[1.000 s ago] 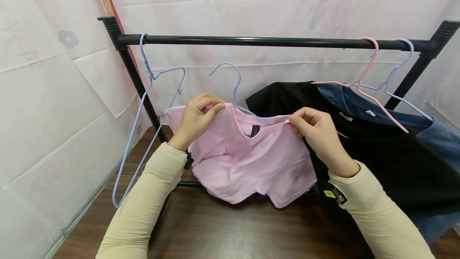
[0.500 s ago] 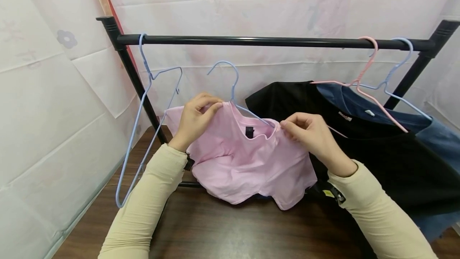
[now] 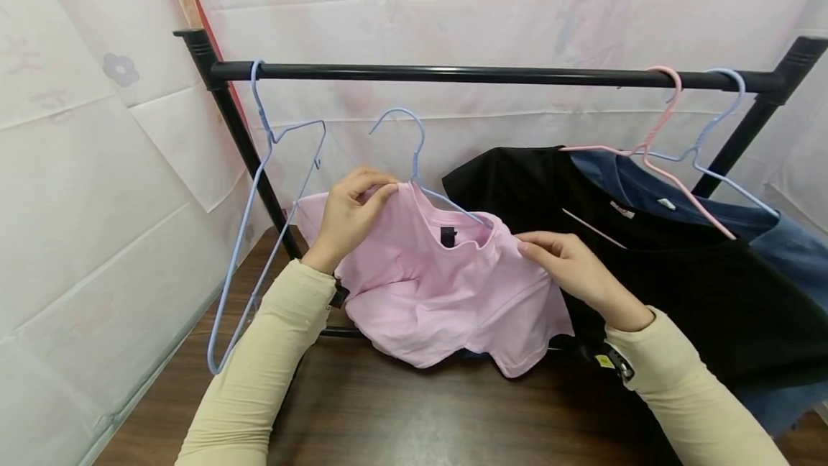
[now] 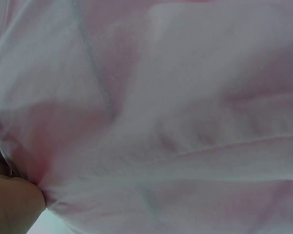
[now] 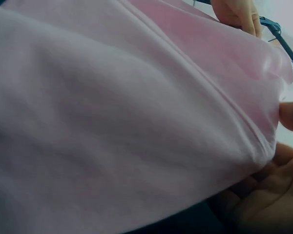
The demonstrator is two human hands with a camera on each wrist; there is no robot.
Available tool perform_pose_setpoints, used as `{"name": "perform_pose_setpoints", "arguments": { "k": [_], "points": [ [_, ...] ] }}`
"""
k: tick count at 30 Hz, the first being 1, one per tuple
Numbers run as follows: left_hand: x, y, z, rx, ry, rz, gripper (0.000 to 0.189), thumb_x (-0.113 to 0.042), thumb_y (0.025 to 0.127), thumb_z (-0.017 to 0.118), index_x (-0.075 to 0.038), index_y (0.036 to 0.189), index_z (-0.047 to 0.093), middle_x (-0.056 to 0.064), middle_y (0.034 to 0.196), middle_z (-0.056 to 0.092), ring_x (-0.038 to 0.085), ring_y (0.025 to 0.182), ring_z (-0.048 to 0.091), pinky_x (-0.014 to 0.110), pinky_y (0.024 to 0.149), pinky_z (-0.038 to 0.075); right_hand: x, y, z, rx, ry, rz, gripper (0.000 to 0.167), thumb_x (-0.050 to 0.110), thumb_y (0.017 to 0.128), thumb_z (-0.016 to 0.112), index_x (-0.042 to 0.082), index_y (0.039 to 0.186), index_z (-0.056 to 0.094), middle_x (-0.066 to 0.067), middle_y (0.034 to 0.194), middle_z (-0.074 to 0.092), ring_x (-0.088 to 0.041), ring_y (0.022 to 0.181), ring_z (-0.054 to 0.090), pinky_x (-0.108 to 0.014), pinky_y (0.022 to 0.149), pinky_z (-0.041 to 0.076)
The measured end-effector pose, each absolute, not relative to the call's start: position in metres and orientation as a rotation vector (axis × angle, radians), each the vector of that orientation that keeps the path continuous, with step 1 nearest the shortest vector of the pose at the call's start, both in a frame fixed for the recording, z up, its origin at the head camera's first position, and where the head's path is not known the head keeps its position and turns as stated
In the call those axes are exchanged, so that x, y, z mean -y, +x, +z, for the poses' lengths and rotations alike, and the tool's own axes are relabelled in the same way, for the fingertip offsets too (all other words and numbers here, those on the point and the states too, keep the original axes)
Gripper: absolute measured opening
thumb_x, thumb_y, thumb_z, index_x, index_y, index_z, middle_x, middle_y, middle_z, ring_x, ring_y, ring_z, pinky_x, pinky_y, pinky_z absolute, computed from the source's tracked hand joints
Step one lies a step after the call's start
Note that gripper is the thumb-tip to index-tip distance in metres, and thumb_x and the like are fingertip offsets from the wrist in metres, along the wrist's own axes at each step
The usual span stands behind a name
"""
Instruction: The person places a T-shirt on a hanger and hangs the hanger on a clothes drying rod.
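Note:
A pink T-shirt (image 3: 446, 293) hangs between my two hands, its collar with a dark label facing up. My left hand (image 3: 352, 214) pinches it beside the collar, near the neck of a blue clothes hanger (image 3: 419, 149). That hanger's hook rises free below the rail, and one arm of it runs into the neckline; the rest is hidden by cloth. On the other side, my right hand (image 3: 569, 265) holds the shirt's shoulder between thumb and fingers. Pink cloth fills most of both wrist views; the left thumb (image 4: 14, 204) shows at the lower left of its view.
A black rail (image 3: 453, 74) spans the rack. An unloaded blue hanger (image 3: 242, 236) hangs at its left end. At the right hang a black shirt (image 3: 698, 300) on a pink hanger (image 3: 660, 121) and a blue shirt (image 3: 796, 250). Below lies a brown wooden surface (image 3: 414, 416).
My right hand has shifted from the collar's edge, first inward, then outward and down onto the shoulder. The collar has drawn in around the hanger arm. The hanger's hook has drifted slightly left.

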State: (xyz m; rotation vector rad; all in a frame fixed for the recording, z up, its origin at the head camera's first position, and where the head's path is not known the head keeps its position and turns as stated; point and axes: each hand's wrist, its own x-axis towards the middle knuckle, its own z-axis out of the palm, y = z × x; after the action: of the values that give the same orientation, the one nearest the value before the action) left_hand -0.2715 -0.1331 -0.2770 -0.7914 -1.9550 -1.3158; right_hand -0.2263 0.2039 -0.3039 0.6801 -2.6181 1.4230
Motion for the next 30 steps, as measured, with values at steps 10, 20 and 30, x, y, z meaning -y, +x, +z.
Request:
{"name": "perform_pose_setpoints", "arguments": {
  "k": [10, 20, 30],
  "points": [
    [0.134, -0.272, -0.277, 1.953, -0.767, -1.325, 0.011, -0.005, 0.09, 0.069, 0.001, 0.097, 0.075, 0.015, 0.094, 0.07, 0.005, 0.09, 0.059, 0.016, 0.079, 0.048, -0.206, -0.22, -0.309, 2.487, 0.626, 1.389, 0.016, 0.019, 0.093, 0.068, 0.006, 0.1, 0.074, 0.015, 0.082, 0.066, -0.002, 0.067, 0.053, -0.02, 0.056, 0.045],
    [0.133, -0.273, -0.276, 1.879, -0.698, -1.32, 0.009, -0.003, 0.088, 0.071, 0.001, 0.095, 0.076, 0.017, 0.092, 0.07, 0.003, 0.086, 0.058, 0.013, 0.078, 0.046, -0.206, -0.21, -0.291, 2.333, 0.583, 1.2, 0.01, 0.015, 0.089, 0.073, 0.007, 0.095, 0.077, 0.018, 0.083, 0.069, 0.002, 0.068, 0.056, -0.012, 0.061, 0.045],
    [0.125, -0.273, -0.276, 1.818, -0.682, -1.311, 0.009, -0.006, 0.089, 0.071, 0.0, 0.092, 0.076, 0.016, 0.087, 0.069, 0.004, 0.083, 0.057, 0.015, 0.075, 0.044, -0.189, -0.211, -0.287, 2.254, 0.663, 1.051, 0.011, 0.012, 0.09, 0.071, 0.006, 0.095, 0.078, -0.005, 0.081, 0.071, 0.0, 0.073, 0.052, -0.012, 0.065, 0.04]
  ]
}}
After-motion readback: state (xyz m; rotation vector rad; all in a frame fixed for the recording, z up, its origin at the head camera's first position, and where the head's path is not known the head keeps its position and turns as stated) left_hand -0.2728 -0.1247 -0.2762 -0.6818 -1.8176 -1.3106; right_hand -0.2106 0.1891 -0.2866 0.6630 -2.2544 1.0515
